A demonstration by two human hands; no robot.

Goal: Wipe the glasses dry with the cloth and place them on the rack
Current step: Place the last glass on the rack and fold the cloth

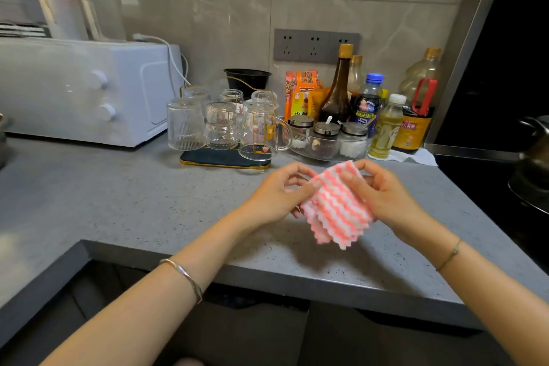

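A pink-and-white striped cloth (337,208) hangs folded between both hands, a little above the grey counter. My left hand (274,194) pinches its left edge and my right hand (383,193) grips its upper right side. Behind them stands a dark rack with a gold rim (219,159) carrying several clear glasses upside down: a ribbed glass (184,125) at the front left, a patterned glass (221,125) beside it, and a handled glass mug (261,131) at the front right. Neither hand holds a glass.
A white microwave (89,89) fills the back left. Sauce and oil bottles (337,89) and a glass bowl of lidded jars (326,140) crowd the back right. A black stove with a pot (531,169) lies at the right. The counter edge (267,275) runs near my forearms.
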